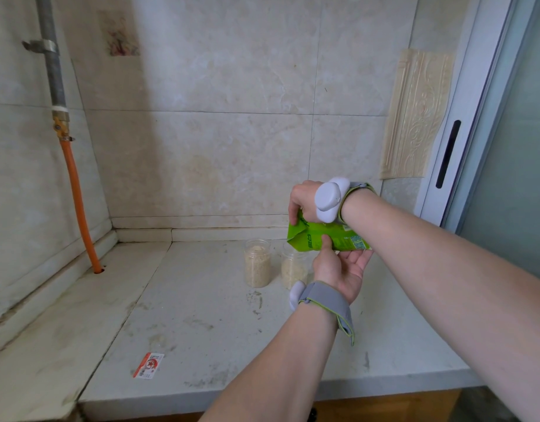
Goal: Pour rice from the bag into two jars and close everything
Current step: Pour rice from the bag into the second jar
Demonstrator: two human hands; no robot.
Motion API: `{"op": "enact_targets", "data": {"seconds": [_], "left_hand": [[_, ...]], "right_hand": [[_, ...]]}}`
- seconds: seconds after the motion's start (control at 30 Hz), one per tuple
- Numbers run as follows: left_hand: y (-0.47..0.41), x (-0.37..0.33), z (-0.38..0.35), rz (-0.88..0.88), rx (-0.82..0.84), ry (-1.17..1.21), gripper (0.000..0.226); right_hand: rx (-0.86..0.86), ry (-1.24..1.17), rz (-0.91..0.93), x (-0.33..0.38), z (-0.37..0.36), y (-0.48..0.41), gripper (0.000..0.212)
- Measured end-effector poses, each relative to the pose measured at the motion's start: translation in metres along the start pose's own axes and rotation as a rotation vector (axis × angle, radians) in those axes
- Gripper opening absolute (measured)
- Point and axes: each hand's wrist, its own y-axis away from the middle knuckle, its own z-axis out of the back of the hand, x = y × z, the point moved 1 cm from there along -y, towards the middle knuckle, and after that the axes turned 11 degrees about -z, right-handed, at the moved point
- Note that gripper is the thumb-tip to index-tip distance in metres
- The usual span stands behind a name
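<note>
A green rice bag (311,237) is held almost level above the counter, its open mouth pointing left over the right jar (294,269). My right hand (303,201) grips the bag's top edge from above. My left hand (338,268) supports the bag from below, thumb pressed on its side. Two clear plastic jars stand side by side with no lids on. The left jar (257,263) is nearly full of rice; the right one is partly hidden by my left wrist and holds rice to about the same height. No lids are in view.
The pale stone counter (201,315) ends at a front edge near the bottom. A small red and white packet (149,364) lies near the front left. An orange hose (79,208) runs down the left wall. A sliding door frame (463,132) is at the right.
</note>
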Motion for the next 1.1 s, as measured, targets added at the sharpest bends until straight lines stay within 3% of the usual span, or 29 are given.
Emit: {"op": "enact_targets", "data": {"seconds": [1.1], "left_hand": [[0.0030, -0.0059, -0.0054, -0.001, -0.006, 0.024, 0.044]], "right_hand": [[0.011, 0.035, 0.007, 0.0063, 0.0073, -0.0021, 0.047]]}}
